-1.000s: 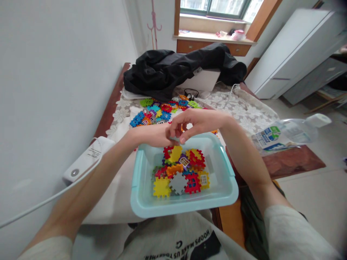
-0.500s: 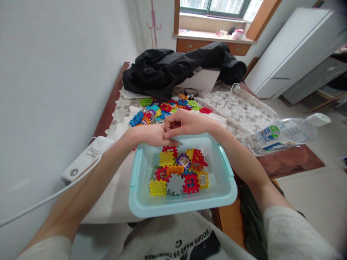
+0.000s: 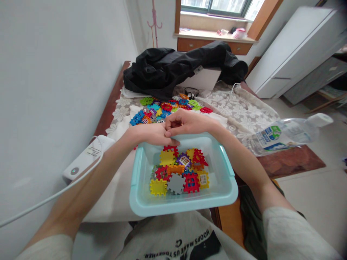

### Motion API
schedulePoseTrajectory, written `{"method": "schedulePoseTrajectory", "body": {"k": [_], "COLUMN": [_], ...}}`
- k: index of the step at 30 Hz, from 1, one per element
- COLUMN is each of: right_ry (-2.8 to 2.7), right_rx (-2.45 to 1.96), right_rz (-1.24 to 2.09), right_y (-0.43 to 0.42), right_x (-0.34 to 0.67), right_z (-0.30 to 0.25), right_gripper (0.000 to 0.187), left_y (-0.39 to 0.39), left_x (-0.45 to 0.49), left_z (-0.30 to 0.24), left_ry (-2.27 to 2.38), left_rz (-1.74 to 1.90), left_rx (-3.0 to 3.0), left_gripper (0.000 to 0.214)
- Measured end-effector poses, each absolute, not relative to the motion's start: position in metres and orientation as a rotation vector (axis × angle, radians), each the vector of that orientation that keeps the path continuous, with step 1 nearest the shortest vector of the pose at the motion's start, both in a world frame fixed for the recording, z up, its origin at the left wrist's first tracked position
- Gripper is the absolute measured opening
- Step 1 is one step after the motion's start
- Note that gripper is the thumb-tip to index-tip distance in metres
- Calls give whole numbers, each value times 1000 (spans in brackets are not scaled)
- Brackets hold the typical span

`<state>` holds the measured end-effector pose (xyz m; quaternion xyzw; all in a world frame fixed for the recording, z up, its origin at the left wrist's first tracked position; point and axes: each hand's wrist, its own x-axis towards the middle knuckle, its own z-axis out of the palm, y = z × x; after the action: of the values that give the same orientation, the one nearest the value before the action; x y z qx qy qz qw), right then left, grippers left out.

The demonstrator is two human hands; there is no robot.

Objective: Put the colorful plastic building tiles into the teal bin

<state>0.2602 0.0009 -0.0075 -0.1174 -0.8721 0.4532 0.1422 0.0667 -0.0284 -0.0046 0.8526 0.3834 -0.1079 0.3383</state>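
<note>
A pale blue plastic basin (image 3: 184, 209) stands in front of my body. Inside it lie several notched building blocks, among them a yellow square block (image 3: 158, 187), a grey block (image 3: 176, 183), a red window block (image 3: 191, 182) and a purple block with a white window (image 3: 184, 160). My left hand (image 3: 154, 133) rests at the basin's far rim; its thumb shows, but the other fingers are hidden behind my right hand. My right hand (image 3: 183, 122) lies across it with curled fingers, the thumb touching the left hand. Whether anything is inside the right hand's curl cannot be seen.
Beyond my hands is a pile of colourful blocks (image 3: 162, 108) on the cloth. Behind it lies a black garment (image 3: 173, 68) over a white box (image 3: 203, 78). A clear bottle (image 3: 287, 133) stands at right, a white power strip (image 3: 86, 157) at left by the wall.
Both hands and the blocks keep their positions. The whole view shifts only very slightly.
</note>
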Motion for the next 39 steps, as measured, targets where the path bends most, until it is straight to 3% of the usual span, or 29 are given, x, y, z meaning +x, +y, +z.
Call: {"method": "schedulePoseTrajectory", "body": {"k": [26,39], "right_ry": [-2584,-2581], "right_rx": [-332,-344], "right_rz": [1143,1139], "right_y": [-1,-3], "right_x": [260,261], "right_z": [-3,-4], "right_gripper": [31,17], "left_y": [-30,-32], "left_x": [68,70], "left_z": [-3,-1], "left_ry": [1031,1073], "left_rz": [-348,-330], "left_rx": [2281,2214], "left_gripper": [43,36]}}
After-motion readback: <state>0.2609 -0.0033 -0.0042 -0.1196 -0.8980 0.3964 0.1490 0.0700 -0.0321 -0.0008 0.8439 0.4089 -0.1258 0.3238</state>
